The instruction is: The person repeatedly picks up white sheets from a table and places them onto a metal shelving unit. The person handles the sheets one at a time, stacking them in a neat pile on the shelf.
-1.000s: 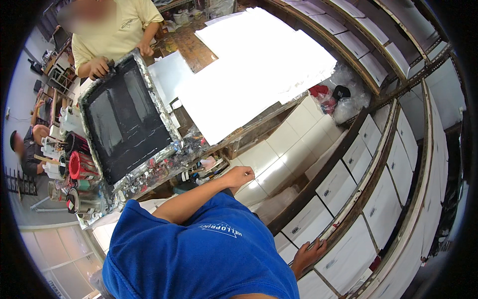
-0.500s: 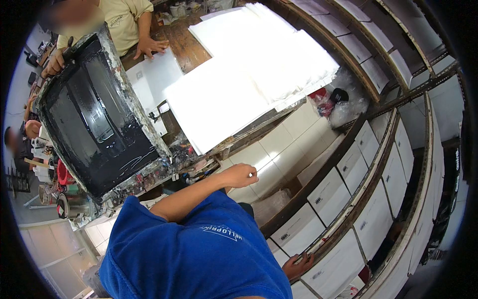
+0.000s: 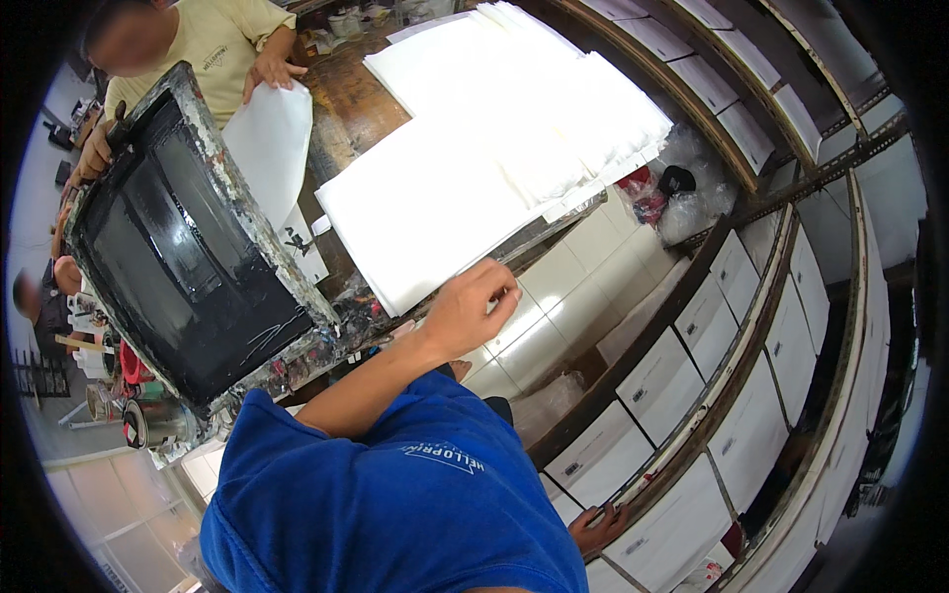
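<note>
Left hand [image 3: 473,308] has risen to the white sheet stack [image 3: 435,212] edge, fingers curled, touching it; black screen frame [image 3: 183,252] at left; right hand [image 3: 596,526] flat on shelf rail, lower frame.

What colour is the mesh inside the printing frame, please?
Black, glossy with ink, on the printing frame; the head view shows it best.

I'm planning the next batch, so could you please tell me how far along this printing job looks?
Looks done: white sheets fill the drying rack. In hand: the left hand reaches the stack of white sheets; the co-worker's hand holds another sheet beside the inky screen frame. Left: that thick stack.
</note>
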`<action>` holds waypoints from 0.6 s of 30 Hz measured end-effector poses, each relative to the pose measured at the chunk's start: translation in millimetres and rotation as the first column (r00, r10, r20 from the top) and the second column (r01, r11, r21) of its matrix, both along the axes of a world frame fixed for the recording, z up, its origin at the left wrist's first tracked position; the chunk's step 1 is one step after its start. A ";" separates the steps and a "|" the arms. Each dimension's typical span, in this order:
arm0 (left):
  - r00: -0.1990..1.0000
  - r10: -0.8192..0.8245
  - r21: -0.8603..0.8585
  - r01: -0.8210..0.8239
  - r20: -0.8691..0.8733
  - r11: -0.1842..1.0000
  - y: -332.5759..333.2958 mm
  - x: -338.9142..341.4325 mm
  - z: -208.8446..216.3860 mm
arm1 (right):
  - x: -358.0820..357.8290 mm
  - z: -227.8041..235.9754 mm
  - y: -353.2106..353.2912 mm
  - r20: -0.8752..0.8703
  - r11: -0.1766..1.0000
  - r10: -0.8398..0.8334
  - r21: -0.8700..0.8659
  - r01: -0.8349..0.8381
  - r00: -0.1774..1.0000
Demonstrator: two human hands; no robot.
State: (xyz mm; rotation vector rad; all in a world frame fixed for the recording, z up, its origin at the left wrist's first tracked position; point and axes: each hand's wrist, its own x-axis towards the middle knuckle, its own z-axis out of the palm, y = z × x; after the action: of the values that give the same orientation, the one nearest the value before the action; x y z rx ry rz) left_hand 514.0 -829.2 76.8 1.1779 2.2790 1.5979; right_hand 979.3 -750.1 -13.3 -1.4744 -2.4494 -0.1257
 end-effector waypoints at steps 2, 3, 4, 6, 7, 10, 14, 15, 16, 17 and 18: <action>0.988 0.098 0.106 -0.086 -0.116 0.991 0.0 -6.8 28.6 | 2.9 -4.0 1.5 -0.025 1.000 0.002 0.018 -0.002 1.000; 0.971 0.145 0.143 -0.118 -0.193 0.983 -1.1 -12.3 40.6 | 4.8 -5.7 1.7 -0.037 1.000 -0.001 0.028 0.002 0.999; 0.944 0.193 0.183 -0.147 -0.268 0.972 -2.3 -18.7 52.6 | 4.1 -4.4 1.5 -0.046 1.000 0.006 0.022 -0.005 0.999; 0.894 0.300 0.221 -0.236 -0.332 0.946 0.0 -32.5 69.8 | 0.7 1.2 1.3 -0.054 1.000 0.014 0.016 -0.013 0.998; 0.848 0.348 0.224 -0.277 -0.400 0.934 2.3 -42.8 74.0 | -1.3 3.8 -0.3 -0.062 1.000 0.002 0.010 -0.001 0.998; 0.757 0.476 0.190 -0.440 -0.448 0.878 13.0 -83.1 66.0 | -6.2 6.7 -1.8 -0.082 1.000 -0.015 -0.009 0.015 0.997; 0.768 0.488 -0.034 -0.549 -0.414 0.835 30.6 -132.3 28.2 | -3.8 3.1 2.1 -0.079 1.000 -0.019 -0.020 0.018 0.997; 0.820 0.469 -0.146 -0.534 -0.327 0.833 37.9 -143.8 16.8 | -1.2 4.9 2.5 -0.074 0.999 -0.015 -0.032 0.013 0.997; 0.857 0.457 -0.252 -0.508 -0.237 0.823 45.4 -153.1 4.6 | -2.0 5.5 4.1 -0.082 0.999 -0.010 -0.032 0.007 0.997; 0.880 0.424 -0.372 -0.476 -0.216 0.797 54.3 -158.5 -9.5 | -4.0 7.0 4.3 -0.089 0.999 -0.009 -0.032 0.006 0.996; 0.899 0.395 -0.485 -0.436 -0.192 0.758 62.5 -162.8 -23.2 | -5.5 7.8 4.8 -0.096 1.000 -0.006 -0.031 0.003 0.995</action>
State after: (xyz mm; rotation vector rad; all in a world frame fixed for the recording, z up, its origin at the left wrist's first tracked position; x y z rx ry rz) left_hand 351.2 -766.7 53.5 0.6290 2.9125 0.9047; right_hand 973.8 -745.3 -5.5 -1.4637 -2.3815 -0.0173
